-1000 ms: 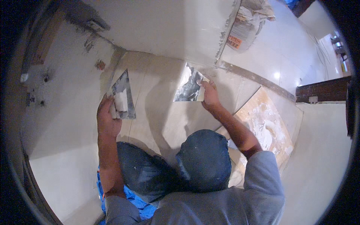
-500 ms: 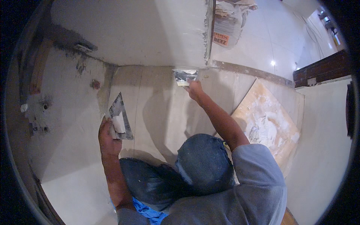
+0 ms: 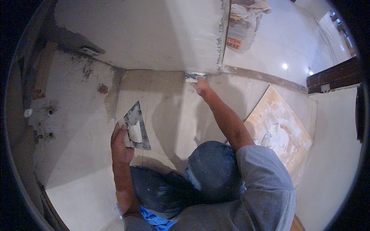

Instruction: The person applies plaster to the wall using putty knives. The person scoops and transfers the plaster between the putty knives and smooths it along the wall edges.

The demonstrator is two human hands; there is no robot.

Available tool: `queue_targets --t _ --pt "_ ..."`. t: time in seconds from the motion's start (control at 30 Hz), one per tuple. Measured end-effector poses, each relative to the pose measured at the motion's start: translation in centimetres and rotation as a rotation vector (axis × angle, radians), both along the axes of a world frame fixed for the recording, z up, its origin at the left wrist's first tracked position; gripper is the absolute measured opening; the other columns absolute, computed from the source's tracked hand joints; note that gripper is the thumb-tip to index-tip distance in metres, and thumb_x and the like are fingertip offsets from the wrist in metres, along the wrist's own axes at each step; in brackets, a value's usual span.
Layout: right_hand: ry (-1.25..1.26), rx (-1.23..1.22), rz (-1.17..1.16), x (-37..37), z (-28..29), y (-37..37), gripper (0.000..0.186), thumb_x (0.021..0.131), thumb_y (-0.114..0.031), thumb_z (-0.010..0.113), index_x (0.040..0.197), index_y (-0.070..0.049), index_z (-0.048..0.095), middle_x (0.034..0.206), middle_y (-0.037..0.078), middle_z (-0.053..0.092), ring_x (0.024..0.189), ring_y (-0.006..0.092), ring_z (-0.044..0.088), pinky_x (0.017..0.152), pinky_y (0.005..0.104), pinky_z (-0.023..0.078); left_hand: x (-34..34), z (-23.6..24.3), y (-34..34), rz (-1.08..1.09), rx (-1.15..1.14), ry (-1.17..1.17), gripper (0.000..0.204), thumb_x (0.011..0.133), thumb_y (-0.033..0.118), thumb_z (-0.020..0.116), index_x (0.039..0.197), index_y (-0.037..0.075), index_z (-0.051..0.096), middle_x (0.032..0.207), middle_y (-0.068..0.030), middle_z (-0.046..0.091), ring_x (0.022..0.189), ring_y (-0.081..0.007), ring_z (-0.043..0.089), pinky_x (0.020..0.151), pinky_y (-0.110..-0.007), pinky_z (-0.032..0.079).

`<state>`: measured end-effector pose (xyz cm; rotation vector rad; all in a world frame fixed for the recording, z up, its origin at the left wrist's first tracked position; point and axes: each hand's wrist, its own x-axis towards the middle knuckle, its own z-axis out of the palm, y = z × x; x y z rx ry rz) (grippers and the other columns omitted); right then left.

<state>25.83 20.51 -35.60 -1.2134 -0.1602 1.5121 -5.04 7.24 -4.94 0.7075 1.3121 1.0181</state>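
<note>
My left hand (image 3: 122, 145) is closed on a wide putty knife (image 3: 144, 133), held above the floor. A lump of white putty (image 3: 135, 132) sits on its blade. Farther off, my right hand (image 3: 201, 88) grips a second putty knife (image 3: 190, 78) by its handle. Its blade is at the foot of the pale wall (image 3: 154, 42), along the line where wall and floor meet, with some white putty showing at its edge. Part of that blade is hidden behind my fingers.
To my right a square board (image 3: 259, 107) lies on the floor, with a heap of white putty (image 3: 276, 136) on it. Beyond the wall's rough corner edge stands an open bag (image 3: 243, 30). A strip (image 3: 266, 79) crosses the floor, and a dark wooden piece (image 3: 331, 75) borders the right.
The right putty knife now shows a narrower blade, tilted closer to the wall's foot. My left hand and its knife have shifted slightly right. The whole view has also shifted a little.
</note>
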Motion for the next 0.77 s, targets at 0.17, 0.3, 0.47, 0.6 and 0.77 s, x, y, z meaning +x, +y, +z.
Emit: queue_targets --t 0.17,0.3,0.47,0.6,0.77 --pt "-1.085 0.193 0.537 0.6 1.2 0.2 0.027 0.092 -0.007 0.048 0.118 -0.004 0.051 0.118 0.009 0.057 0.107 0.0272 0.057 0.087 0.0388 0.054 -0.8 0.4 -0.7 0.032 -0.001 -0.041 0.033 0.091 0.013 0.048 0.123 0.003 0.051 0.114 -0.0075 0.059 0.107 -0.0193 0.057 0.091 -0.035 0.047" --pt "0.327 0.083 -0.075 1.9 1.3 0.7 0.025 0.094 -0.006 0.044 0.119 -0.004 0.049 0.119 0.011 0.055 0.108 0.0261 0.056 0.092 0.0376 0.051 0.7 0.3 -0.4 -0.12 0.181 0.355 0.034 0.091 0.013 0.049 0.124 0.003 0.05 0.114 -0.0077 0.059 0.106 -0.0198 0.058 0.092 -0.036 0.047" --pt "0.41 0.182 -0.098 0.6 6.3 0.7 0.023 0.096 -0.005 0.041 0.118 -0.002 0.047 0.119 0.012 0.051 0.109 0.0255 0.054 0.095 0.0355 0.049 1.3 1.1 -0.6 0.022 -0.001 -0.034 0.035 0.091 0.014 0.051 0.124 0.003 0.05 0.114 -0.0079 0.059 0.106 -0.0201 0.058 0.091 -0.036 0.047" --pt "0.436 0.317 -0.081 0.8 12.9 0.6 0.021 0.095 -0.008 0.044 0.112 0.001 0.048 0.105 0.012 0.054 0.099 0.0255 0.056 0.089 0.0373 0.052 1.6 1.5 -0.8 0.059 -0.007 -0.013 0.035 0.091 0.014 0.05 0.124 0.003 0.049 0.113 -0.008 0.059 0.105 -0.0204 0.058 0.091 -0.036 0.047" --pt "0.666 0.376 -0.09 2.7 20.6 0.6 0.021 0.095 -0.011 0.044 0.112 0.002 0.048 0.108 0.014 0.052 0.103 0.0245 0.053 0.091 0.0335 0.051 1.8 1.8 -0.8 -0.036 0.02 -0.032 0.039 0.091 0.017 0.053 0.127 0.003 0.047 0.115 -0.009 0.059 0.108 -0.0216 0.057 0.093 -0.038 0.046"
